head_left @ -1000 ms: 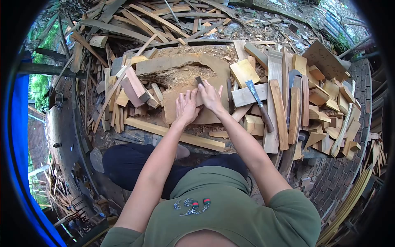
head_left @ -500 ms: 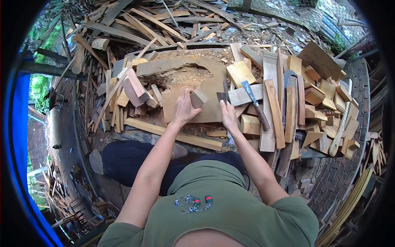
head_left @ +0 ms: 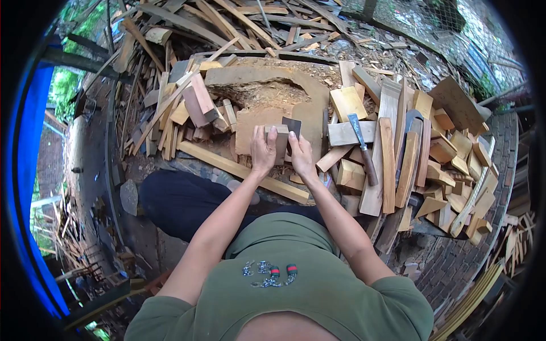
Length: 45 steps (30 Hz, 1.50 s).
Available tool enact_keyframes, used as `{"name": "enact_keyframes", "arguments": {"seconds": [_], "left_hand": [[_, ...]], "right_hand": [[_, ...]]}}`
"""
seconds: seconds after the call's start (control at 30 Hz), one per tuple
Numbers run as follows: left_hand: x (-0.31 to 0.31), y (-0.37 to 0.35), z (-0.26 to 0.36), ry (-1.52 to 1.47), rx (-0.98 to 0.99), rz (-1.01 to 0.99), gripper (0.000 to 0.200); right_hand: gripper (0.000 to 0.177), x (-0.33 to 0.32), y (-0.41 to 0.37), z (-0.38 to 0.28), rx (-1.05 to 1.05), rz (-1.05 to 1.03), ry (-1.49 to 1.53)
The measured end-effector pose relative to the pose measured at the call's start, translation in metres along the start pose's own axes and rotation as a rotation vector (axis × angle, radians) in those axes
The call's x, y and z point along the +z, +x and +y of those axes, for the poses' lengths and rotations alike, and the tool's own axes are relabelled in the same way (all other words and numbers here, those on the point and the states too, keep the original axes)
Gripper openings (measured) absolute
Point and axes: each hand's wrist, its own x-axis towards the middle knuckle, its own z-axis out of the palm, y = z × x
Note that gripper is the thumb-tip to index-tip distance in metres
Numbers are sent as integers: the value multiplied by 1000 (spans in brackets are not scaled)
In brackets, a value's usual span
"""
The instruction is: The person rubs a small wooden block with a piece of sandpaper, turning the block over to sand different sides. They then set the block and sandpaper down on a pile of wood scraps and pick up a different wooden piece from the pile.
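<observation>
My left hand [head_left: 263, 152] is closed around a small wooden block [head_left: 276, 149], its fingers along the block's left side. A thin, dark rectangular plate [head_left: 292, 125], which looks like a card scraper, is pinched in my right hand [head_left: 302, 154]. The plate stands at the block's upper right edge, with my right thumb against its face. Both hands are close together over the front of a thick wooden slab [head_left: 313, 94] with a rough hollow in it.
Right of the slab lies a blue-bladed tool with a wooden handle [head_left: 369, 167], near a curved blade [head_left: 414, 116]. Wood offcuts [head_left: 449, 148] are heaped on the right, more [head_left: 196, 102] on the left. A long wooden strip [head_left: 244, 172] crosses in front.
My right hand has brought the dark plate leftward to the block. The block has turned in my left hand and now sits closer to me. The view has shifted slightly.
</observation>
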Motion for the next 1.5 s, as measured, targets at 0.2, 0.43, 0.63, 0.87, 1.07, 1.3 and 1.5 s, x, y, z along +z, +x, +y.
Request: {"name": "enact_keyframes", "arguments": {"seconds": [0.2, 0.43, 0.63, 0.87, 1.07, 1.3, 1.5], "left_hand": [[4, -2, -5, -15, 35, 230, 56], [-9, -7, -1, 42, 124, 156, 56], [-13, -9, 5, 157, 292, 47, 84], [0, -3, 5, 526, 442, 52, 86], [13, 10, -8, 558, 350, -332, 95], [-13, 23, -19, 674, 112, -390, 82], [-4, 19, -23, 692, 159, -273, 71]], "right_hand": [[43, 7, 3, -14, 14, -94, 55], [40, 1, 18, -14, 74, -152, 86], [39, -5, 19, -18, 65, -269, 238], [37, -9, 34, -14, -90, -31, -218], [36, -30, 18, -1, -64, 89, -267], [37, -10, -3, 17, -529, 19, -475], [45, 12, 35, 6, -395, -37, -628]]}}
